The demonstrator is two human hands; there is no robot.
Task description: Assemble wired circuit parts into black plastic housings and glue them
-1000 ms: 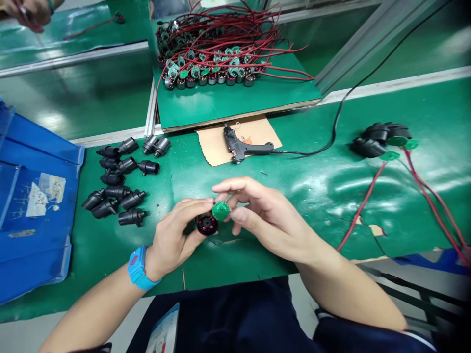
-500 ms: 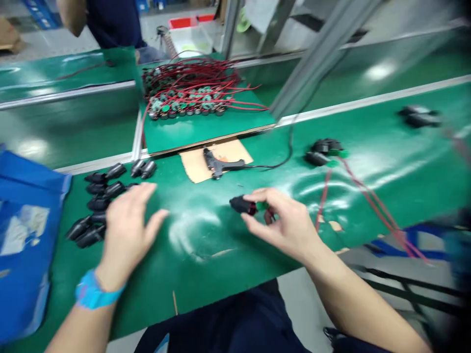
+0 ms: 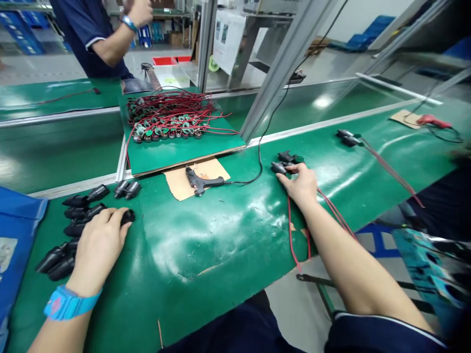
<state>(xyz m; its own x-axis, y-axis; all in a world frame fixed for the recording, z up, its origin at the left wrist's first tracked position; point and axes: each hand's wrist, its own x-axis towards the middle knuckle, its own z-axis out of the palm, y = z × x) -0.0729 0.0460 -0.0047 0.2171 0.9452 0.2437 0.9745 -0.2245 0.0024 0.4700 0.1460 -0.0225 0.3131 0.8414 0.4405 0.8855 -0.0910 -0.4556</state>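
My left hand (image 3: 97,245) is closed at the left, with thumb and fingers around a black plastic housing (image 3: 128,216) whose round open end shows. Beside and partly beneath that hand lie several more black housings (image 3: 55,257). Farther right, my right hand (image 3: 301,187) pinches a black housing with red wires (image 3: 279,167). It rests against a small group of similar housings (image 3: 286,156), one with a green disc at its end. Red wires (image 3: 290,230) trail from there over the table's front edge. My fingers hide part of the pinched housing.
A black glue gun (image 3: 200,182) lies on cardboard (image 3: 174,189), its cord running up right. Red-wired round parts (image 3: 172,117) cover a raised green board (image 3: 165,152). A blue bin (image 3: 18,220) stands left. Another wired housing (image 3: 348,138) lies right. A co-worker (image 3: 99,39) stands beyond.
My right hand has carried its wired housing right and back to the group. My left hand, open before, has closed on a housing at the left. The view has shifted.
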